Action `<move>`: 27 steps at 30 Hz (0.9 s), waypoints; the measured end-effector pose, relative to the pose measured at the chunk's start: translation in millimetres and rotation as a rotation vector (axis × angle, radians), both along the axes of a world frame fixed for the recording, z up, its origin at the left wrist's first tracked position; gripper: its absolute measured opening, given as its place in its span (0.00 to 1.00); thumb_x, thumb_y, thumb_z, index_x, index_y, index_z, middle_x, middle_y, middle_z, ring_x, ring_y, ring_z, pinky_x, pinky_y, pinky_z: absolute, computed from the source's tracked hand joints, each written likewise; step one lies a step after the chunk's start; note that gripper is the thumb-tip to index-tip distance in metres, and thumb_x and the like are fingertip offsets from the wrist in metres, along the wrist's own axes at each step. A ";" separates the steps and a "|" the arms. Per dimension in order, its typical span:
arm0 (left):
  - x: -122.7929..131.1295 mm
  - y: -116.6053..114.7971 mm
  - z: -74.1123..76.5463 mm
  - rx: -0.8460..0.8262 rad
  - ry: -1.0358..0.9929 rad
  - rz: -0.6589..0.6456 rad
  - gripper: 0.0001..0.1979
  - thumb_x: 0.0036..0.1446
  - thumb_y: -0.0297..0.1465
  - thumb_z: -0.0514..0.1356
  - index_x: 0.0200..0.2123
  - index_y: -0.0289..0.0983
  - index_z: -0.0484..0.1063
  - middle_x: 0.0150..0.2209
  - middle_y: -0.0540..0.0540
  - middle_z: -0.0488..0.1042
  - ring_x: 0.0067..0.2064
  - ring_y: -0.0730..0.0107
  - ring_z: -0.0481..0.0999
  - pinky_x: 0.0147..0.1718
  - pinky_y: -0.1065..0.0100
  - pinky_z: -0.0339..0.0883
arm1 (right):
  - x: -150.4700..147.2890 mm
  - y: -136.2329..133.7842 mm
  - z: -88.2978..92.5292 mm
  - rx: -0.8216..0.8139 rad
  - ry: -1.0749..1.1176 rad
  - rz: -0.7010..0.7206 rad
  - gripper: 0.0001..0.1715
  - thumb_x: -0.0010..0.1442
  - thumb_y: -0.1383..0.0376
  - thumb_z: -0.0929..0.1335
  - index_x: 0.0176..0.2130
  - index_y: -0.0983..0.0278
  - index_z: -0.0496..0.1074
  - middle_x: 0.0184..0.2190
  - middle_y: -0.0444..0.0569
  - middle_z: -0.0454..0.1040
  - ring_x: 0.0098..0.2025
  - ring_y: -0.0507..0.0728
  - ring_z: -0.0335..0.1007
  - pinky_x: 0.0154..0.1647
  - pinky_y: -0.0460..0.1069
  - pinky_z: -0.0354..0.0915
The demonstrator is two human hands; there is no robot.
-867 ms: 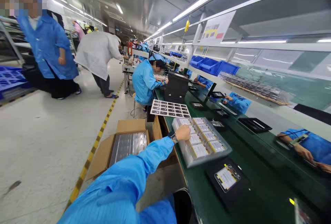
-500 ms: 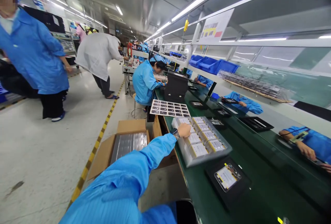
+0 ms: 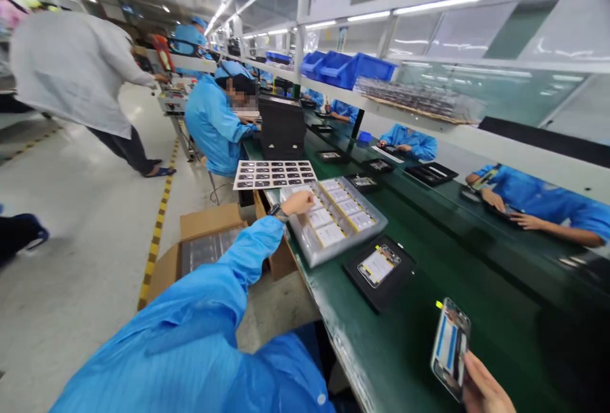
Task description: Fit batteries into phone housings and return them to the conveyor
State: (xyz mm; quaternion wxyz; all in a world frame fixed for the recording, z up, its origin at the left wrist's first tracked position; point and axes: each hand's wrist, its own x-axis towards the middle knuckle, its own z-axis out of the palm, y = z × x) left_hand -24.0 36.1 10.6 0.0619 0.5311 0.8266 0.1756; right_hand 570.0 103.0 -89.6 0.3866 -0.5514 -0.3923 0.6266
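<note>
My left hand (image 3: 300, 202), with a watch on its wrist, is over the left column of a clear plastic tray (image 3: 312, 259). Its fingers are curled together, and what they pinch, if anything, is hidden. White flat batteries with yellow edges, such as one battery (image 3: 330, 234), lie in two columns in that tray. At lower right my right hand (image 3: 483, 384) grips an opened phone (image 3: 450, 346) by its edge, tilted above the bench. Blue strips and a yellow tab show on the phone. Between them, a black fixture (image 3: 376, 298) holds another opened phone with a white battery (image 3: 378, 268).
A sheet of dark labels (image 3: 274, 185) lies beyond the tray, before a black box (image 3: 283, 127). An open carton (image 3: 166, 273) stands on the floor at left. Co-workers sit along the green bench (image 3: 429, 254); blue bins (image 3: 338, 70) line the shelf.
The view has swung right and down. My right hand with the opened phone has come into view at lower right. My left hand remains at the battery tray.
</note>
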 end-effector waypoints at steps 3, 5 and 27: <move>-3.3 11.1 2.4 0.031 -0.019 -0.032 0.09 0.61 0.31 0.59 0.38 0.33 0.79 0.36 0.43 0.81 0.37 0.65 0.78 0.38 0.69 0.68 | -0.4 -4.8 -10.2 -0.035 0.073 -0.057 0.37 0.32 0.51 0.85 0.41 0.63 0.81 0.42 0.52 0.83 0.40 0.65 0.80 0.32 0.51 0.78; 2.0 19.8 1.6 0.029 -0.017 -0.047 0.09 0.59 0.33 0.60 0.37 0.34 0.79 0.35 0.44 0.81 0.36 0.64 0.78 0.37 0.69 0.67 | -4.3 -7.6 -11.4 -0.005 0.097 -0.053 0.35 0.35 0.51 0.84 0.41 0.63 0.81 0.42 0.51 0.83 0.40 0.64 0.80 0.32 0.51 0.78; 17.2 21.5 12.7 -0.012 0.055 -0.047 0.13 0.59 0.37 0.60 0.40 0.34 0.78 0.45 0.37 0.81 0.47 0.55 0.78 0.52 0.63 0.68 | -17.5 -19.6 -6.0 -0.024 0.219 -0.074 0.33 0.43 0.49 0.83 0.44 0.63 0.82 0.44 0.53 0.83 0.40 0.63 0.80 0.35 0.50 0.78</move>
